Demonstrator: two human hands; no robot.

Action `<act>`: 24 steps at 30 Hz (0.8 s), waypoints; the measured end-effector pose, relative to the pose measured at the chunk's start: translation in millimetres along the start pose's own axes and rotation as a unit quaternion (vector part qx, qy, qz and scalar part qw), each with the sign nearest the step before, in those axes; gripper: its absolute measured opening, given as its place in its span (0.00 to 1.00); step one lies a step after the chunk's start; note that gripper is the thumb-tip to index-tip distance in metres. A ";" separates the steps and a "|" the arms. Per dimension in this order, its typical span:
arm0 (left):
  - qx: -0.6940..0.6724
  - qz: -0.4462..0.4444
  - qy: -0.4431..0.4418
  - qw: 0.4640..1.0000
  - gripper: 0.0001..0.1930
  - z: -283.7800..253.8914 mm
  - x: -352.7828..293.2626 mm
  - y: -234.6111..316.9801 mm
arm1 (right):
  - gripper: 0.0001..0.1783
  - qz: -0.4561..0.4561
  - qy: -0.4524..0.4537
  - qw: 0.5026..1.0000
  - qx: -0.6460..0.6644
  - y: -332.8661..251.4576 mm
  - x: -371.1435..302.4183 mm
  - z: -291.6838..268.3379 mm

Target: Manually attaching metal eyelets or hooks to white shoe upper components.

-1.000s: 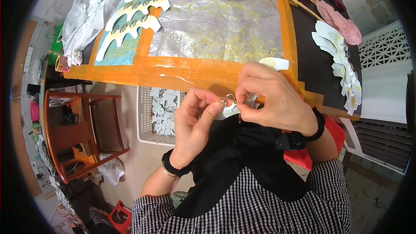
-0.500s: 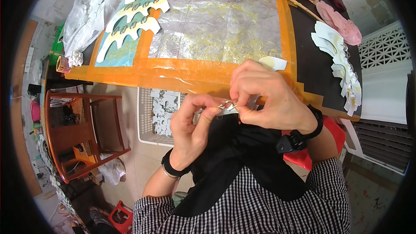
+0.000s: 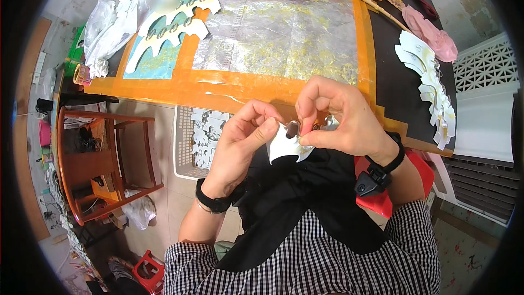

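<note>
and there's the turn: the white strip (image 3: 283, 145), nearly edge-on half a second ago, now shows its face, held up in front of the table (image 3: 392, 79)'s near edge, with the ring (image 3: 292, 124) standing at its upper rim. the left hand (image 3: 244, 141)'s grip pinches one corner, the right hand (image 3: 345, 119)'s grip is clamped on the strip beside the ring, and that ring looks seated, though how firmly i cannot tell.

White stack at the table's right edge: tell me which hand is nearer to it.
Right. The right hand is left of the white stack, apart from it; the left hand is farther left, at the left end of the white piece.
</note>
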State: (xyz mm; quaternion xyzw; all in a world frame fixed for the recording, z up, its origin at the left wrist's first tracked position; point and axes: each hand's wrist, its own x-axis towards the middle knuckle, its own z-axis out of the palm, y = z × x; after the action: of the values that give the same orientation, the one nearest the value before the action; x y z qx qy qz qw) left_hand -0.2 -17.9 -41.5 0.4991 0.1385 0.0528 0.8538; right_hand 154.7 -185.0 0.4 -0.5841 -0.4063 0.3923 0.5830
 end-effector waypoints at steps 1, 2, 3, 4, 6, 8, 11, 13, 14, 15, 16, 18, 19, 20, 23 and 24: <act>0.000 0.001 -0.001 1.000 0.06 2.9 0.0 3.0 | 0.19 0.013 0.001 1.000 0.002 0.5 0.6 -1.7; 0.010 -0.013 0.003 1.000 0.07 6.7 -0.3 5.8 | 0.19 0.013 0.001 1.000 0.001 2.8 1.8 -2.7; 0.020 -0.028 0.008 0.999 0.08 8.0 -1.3 6.6 | 0.18 -0.004 0.004 1.000 0.003 7.4 3.7 -2.6; 0.020 -0.027 0.009 0.999 0.08 6.8 -2.4 6.3 | 0.18 -0.020 0.006 1.000 0.006 9.8 5.3 -2.7; 0.118 0.058 -0.065 0.989 0.10 3.4 -5.6 6.4 | 0.18 0.002 0.014 1.000 0.013 6.5 8.0 -2.8; 0.137 0.062 -0.037 0.988 0.10 5.7 -7.1 8.2 | 0.18 0.024 0.022 0.999 0.020 1.9 9.3 -2.4; 0.116 0.010 0.050 0.992 0.14 -1.0 -3.9 3.6 | 0.16 0.041 0.001 0.999 0.019 -2.2 10.5 -2.6; 0.092 0.015 0.050 0.994 0.13 1.1 -1.8 1.6 | 0.15 0.056 -0.027 0.997 0.048 -0.2 12.6 -4.9; 0.068 0.019 0.049 0.996 0.12 2.1 -0.9 0.9 | 0.15 0.056 -0.028 0.997 0.047 1.3 13.8 -7.3; 0.067 0.020 0.049 0.996 0.12 3.3 -0.3 0.9 | 0.15 0.069 -0.047 0.996 0.042 2.8 14.7 -10.8; 0.064 0.032 0.047 0.996 0.12 4.4 0.3 1.2 | 0.16 0.081 -0.066 0.994 0.038 4.1 15.1 -13.8; 0.060 0.045 0.046 0.996 0.12 5.2 0.5 2.4 | 0.18 0.085 -0.085 0.992 0.030 4.3 15.0 -16.6; 0.064 0.049 0.036 0.996 0.11 5.3 0.6 3.1 | 0.18 0.083 -0.092 0.992 0.034 3.3 15.1 -17.2; 0.067 0.054 0.025 0.996 0.11 5.5 0.7 3.6 | 0.18 0.081 -0.099 0.991 0.039 2.5 15.1 -17.8; 0.052 0.062 0.019 0.997 0.11 6.4 2.4 1.8 | 0.19 0.050 -0.108 0.991 0.065 9.7 13.4 -17.2; 0.053 0.064 0.020 0.996 0.11 5.2 3.1 1.0 | 0.19 0.049 -0.110 0.991 0.064 7.8 13.7 -18.0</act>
State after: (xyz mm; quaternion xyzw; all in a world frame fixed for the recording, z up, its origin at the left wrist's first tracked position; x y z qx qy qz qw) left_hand 4.3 -21.1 -38.8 0.5500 0.1256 0.1101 0.8183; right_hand 176.5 -178.7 -6.9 -0.5184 -0.4131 0.5071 0.5509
